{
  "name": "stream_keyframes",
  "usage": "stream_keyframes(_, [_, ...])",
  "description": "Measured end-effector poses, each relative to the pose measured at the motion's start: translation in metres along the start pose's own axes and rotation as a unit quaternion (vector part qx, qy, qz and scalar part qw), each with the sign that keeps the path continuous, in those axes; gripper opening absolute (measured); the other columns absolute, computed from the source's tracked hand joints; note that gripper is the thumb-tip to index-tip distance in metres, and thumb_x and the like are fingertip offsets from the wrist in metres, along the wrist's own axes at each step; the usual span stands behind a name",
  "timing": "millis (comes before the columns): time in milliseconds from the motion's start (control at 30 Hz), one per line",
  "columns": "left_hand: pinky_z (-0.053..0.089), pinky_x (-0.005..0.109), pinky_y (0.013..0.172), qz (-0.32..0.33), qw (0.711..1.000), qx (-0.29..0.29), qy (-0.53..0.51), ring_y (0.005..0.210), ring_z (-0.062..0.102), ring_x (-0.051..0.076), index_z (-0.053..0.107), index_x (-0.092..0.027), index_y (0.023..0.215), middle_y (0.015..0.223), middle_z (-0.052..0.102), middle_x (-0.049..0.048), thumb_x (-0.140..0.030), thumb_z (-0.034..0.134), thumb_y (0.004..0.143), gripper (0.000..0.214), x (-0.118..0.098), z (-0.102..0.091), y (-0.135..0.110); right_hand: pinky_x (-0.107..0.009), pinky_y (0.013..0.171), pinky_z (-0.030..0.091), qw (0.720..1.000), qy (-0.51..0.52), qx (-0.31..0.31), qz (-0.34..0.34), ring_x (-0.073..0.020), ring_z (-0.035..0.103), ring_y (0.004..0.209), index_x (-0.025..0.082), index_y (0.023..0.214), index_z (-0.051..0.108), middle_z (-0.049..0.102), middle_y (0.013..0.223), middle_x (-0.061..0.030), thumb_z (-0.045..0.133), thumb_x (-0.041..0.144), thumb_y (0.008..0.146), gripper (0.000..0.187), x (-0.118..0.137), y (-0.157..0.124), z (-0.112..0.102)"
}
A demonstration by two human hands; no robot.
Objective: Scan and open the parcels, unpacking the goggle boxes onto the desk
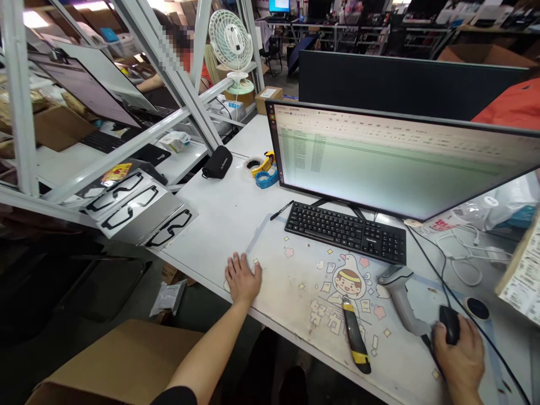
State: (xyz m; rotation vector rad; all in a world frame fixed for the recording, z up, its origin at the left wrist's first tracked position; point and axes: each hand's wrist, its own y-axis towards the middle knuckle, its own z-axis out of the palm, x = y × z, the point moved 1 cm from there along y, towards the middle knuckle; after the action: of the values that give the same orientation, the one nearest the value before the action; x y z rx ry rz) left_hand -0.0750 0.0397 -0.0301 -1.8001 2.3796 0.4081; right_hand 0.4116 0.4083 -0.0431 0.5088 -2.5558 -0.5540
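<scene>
Desk: right hand on mouse, left hand flat on desk mat.
The right hand is curled over the black mouse, just beside a grey barcode scanner. The left hand is open, palm down, at the mat's left corner. A utility knife lies between them; keyboard behind.

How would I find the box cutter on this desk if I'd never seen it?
Start at the big monitor; below its black keyboard lies a cartoon desk mat. The box cutter lies on that mat, between the left hand and the right hand on the mouse. Its yellow-and-black body sets it apart from the grey scanner beside it.
</scene>
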Motion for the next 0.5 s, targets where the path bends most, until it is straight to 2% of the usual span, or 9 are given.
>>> stream_keyframes(167, [0.023,0.061,0.134,0.009,1.0,-0.015,0.003,0.162,0.032,0.043,0.053,0.0,0.157,0.171,0.041,0.026,-0.046,0.042,0.105,0.07,0.0005,0.0011,-0.0004,-0.067,0.116,0.046,1.0,0.007,-0.016,0.008,-0.0523,0.057,0.14,0.003,0.153,0.061,0.058,0.154,-0.028,0.059,0.05,0.091,0.079,-0.0004,-0.0014,0.0009])
stream_keyframes(333, [0.022,0.06,0.134,0.006,1.0,-0.012,0.003,0.163,0.032,0.042,0.053,-0.001,0.157,0.172,0.041,0.0251,-0.046,0.043,0.105,0.069,0.0009,0.0019,-0.0004,-0.065,0.114,0.049,1.0,-0.004,-0.017,0.014,-0.0517,0.059,0.139,0.003,0.149,0.063,0.06,0.152,-0.0293,0.059,0.053,0.091,0.077,-0.0009,-0.0009,0.0])
stream_keyframes(500, [0.022,0.06,0.134,0.006,1.0,-0.008,-0.001,0.163,0.031,0.043,0.053,0.0,0.157,0.171,0.041,0.0259,-0.046,0.043,0.104,0.07,0.0007,0.0011,-0.0003,-0.062,0.114,0.05,1.0,-0.004,-0.016,0.0,-0.0512,0.06,0.137,-0.002,0.143,0.063,0.062,0.146,-0.0336,0.058,0.054,0.091,0.077,-0.005,-0.0005,0.0011])
